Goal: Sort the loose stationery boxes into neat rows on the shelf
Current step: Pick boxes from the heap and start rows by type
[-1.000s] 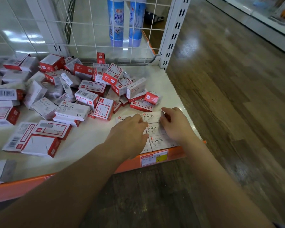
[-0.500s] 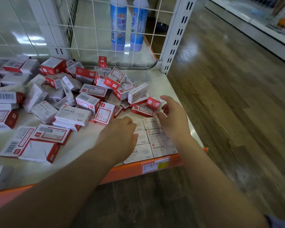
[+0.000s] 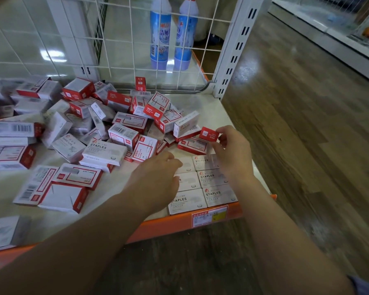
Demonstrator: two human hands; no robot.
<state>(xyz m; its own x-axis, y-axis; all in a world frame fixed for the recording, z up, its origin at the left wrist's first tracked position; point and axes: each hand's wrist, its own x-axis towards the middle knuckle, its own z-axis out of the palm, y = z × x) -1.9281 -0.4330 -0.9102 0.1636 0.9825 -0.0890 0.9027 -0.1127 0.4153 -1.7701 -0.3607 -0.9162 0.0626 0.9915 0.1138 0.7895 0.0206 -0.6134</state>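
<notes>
One small red box (image 3: 209,134) we find pinched in the right hand (image 3: 232,154) just beyond the tidy rows (image 3: 202,184), long axis crosswise, while the nearer left hand (image 3: 158,179) rests open on them.

I see two blue bottles (image 3: 170,37) standing behind the white wire grid (image 3: 119,39), and wood-pattern floor (image 3: 307,145) alongside.

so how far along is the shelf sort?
Early. Done: a small block of white STAPLES boxes laid flat in two rows at the shelf's front right corner. In hand: the right hand pinches a small red box at the pile's edge; the left hand rests on the block. Left: the jumbled pile covering most of the shelf.
</notes>
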